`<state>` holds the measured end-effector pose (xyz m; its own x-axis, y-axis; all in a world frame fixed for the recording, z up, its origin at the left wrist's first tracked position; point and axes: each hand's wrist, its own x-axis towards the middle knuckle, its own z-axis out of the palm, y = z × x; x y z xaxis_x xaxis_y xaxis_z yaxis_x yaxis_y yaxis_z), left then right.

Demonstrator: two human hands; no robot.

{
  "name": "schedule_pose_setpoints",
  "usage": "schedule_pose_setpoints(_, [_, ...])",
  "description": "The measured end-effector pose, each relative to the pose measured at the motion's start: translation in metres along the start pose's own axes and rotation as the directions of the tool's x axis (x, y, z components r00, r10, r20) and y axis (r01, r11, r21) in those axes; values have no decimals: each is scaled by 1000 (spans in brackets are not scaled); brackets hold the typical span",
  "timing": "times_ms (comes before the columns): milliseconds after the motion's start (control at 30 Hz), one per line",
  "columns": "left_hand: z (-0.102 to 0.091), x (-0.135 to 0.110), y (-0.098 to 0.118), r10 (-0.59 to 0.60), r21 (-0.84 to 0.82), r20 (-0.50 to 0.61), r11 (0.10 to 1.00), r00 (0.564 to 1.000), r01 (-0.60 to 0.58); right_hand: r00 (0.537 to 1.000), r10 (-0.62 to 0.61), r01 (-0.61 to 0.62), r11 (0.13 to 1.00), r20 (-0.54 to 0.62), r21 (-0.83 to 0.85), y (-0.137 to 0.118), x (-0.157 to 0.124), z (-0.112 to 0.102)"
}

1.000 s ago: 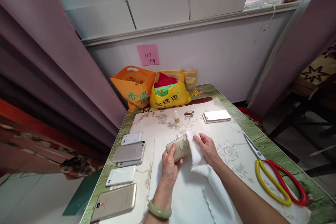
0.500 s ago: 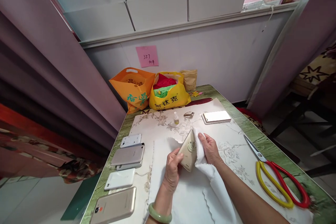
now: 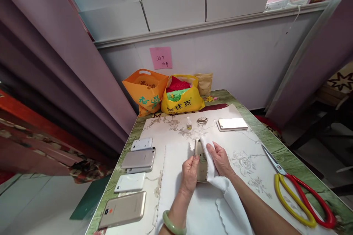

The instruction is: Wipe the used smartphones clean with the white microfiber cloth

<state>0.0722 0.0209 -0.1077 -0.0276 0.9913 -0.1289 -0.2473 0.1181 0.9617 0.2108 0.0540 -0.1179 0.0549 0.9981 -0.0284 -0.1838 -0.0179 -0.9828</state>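
Note:
Over the middle of the table, my left hand (image 3: pixel 190 172) grips the left edge of a gold phone (image 3: pixel 202 165), its back towards me with a small drawn face on it. My right hand (image 3: pixel 220 158) pinches the top of a white cloth (image 3: pixel 210 163) and presses it against the phone's right side, hiding that part. The cloth hangs down in folds under my right forearm. A larger white cloth (image 3: pixel 176 161) with a wavy cut edge lies flat beneath both hands.
Several phones lie left, including a gold phone (image 3: pixel 124 209); a white phone (image 3: pixel 233 124) lies right. Big scissors (image 3: pixel 281 170) rest at the right edge. A small bottle (image 3: pixel 189 123), glasses (image 3: pixel 202 120), an orange bag (image 3: pixel 146 90) and a yellow bag (image 3: pixel 183 99) stand farther back.
The phone has turned from a slant to nearly upright, and the cloth now covers more of its right side. The whole view has shifted slightly, with things appearing farther right.

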Motion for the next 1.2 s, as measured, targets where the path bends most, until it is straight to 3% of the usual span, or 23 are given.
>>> schedule_pose_setpoints(233, [0, 6, -3, -24, -161, -255, 987, 967, -18, 962, -9, 52, 987, 274, -150, -4, -10, 5])
schedule_pose_setpoints(367, [-3, 5, -5, -17, -181, -330, 982, 944, -46, 936, -28, 112, 969, 351, -220, -7, -13, 5])
schedule_pose_setpoints(467, [-5, 4, -6, 20, -135, -290, 989, 957, -61, 935, -7, 68, 985, 353, -160, -10, -14, 6])
schedule_pose_setpoints(633, [-5, 6, -5, 87, 54, -107, 995, 990, -82, 960, 123, -151, 983, 250, 99, -9, -12, 6])
schedule_pose_setpoints(833, [-3, 3, -3, 79, 157, 56, 984, 995, -87, 991, 131, -129, 954, 10, 269, 0, -4, 5])
schedule_pose_setpoints(933, [-3, 2, -3, 91, 179, 56, 979, 994, -99, 984, 146, -113, 958, -107, 264, 0, -1, 3])
schedule_pose_setpoints(1000, [-3, 2, -3, 100, 191, 56, 975, 993, -109, 984, 134, -105, 969, -121, 226, 0, 1, 1])
schedule_pose_setpoints(1100, [-3, 3, -4, 93, 187, 36, 977, 995, -98, 996, 66, -58, 989, -56, 133, 7, 2, 1])
schedule_pose_setpoints(1200, [-3, 3, -5, 66, 159, 22, 985, 998, -68, 996, -76, 78, 996, 41, -42, 15, 2, 2])
